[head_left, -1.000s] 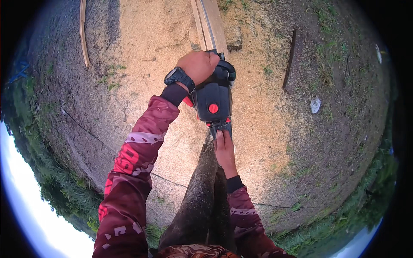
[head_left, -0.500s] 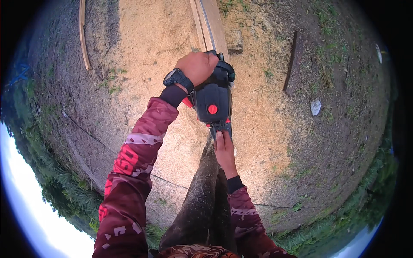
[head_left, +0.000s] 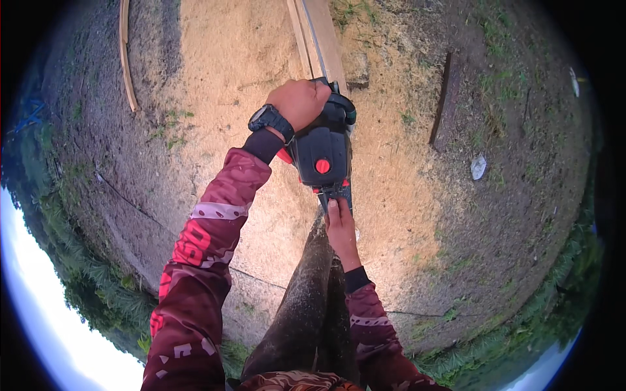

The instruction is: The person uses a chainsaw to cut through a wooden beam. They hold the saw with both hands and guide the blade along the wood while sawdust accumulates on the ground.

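A black and red chainsaw (head_left: 321, 148) points away from me at the middle of the view. My left hand (head_left: 298, 104), with a dark watch on its wrist, is closed around the front handle. Behind the body, my right hand (head_left: 340, 228) grips the rear handle; its fingers are partly hidden. The thin guide bar (head_left: 313, 32) stretches forward along a long wooden plank (head_left: 329, 39). A narrow strip of wood lies along the bar's left side. How deep the bar sits in the wood cannot be made out.
Pale sawdust (head_left: 228, 78) covers the ground around the plank. A thin wooden strip (head_left: 125, 58) lies at the far left. To the right are a short block (head_left: 357, 70), a dark board (head_left: 442, 98) and a crumpled whitish scrap (head_left: 478, 167). A dark line (head_left: 140, 207) crosses the ground.
The view has shifted very slightly against the ground. Both hands keep the same grip on the chainsaw, which looks almost unmoved.
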Demonstrator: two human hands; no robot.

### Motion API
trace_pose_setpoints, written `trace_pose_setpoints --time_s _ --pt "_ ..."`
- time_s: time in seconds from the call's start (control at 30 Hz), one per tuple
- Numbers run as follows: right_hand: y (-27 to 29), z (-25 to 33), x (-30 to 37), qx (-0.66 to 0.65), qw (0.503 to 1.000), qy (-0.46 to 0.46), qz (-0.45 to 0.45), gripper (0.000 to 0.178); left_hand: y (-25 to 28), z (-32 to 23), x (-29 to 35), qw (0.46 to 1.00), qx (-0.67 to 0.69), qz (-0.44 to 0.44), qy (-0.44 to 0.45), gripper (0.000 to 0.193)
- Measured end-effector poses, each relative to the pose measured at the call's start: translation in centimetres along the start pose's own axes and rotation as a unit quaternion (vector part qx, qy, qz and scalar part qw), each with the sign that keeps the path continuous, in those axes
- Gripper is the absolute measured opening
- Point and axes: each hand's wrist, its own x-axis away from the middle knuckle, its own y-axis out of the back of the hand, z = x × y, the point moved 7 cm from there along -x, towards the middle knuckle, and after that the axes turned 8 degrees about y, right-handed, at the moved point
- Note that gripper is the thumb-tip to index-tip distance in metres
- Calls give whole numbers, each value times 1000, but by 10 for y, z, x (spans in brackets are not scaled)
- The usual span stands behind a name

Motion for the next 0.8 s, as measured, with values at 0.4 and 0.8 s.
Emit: trace_pose_setpoints --time_s 0.4,0.8 --pt "-11 23 -27 5 1000 -1 -7 30 16 5 -28 999 -27 -14 -43 28" --pt "-14 42 -49 80 997 -23 -3 43 39 8 -50 998 40 -44 -24 40"
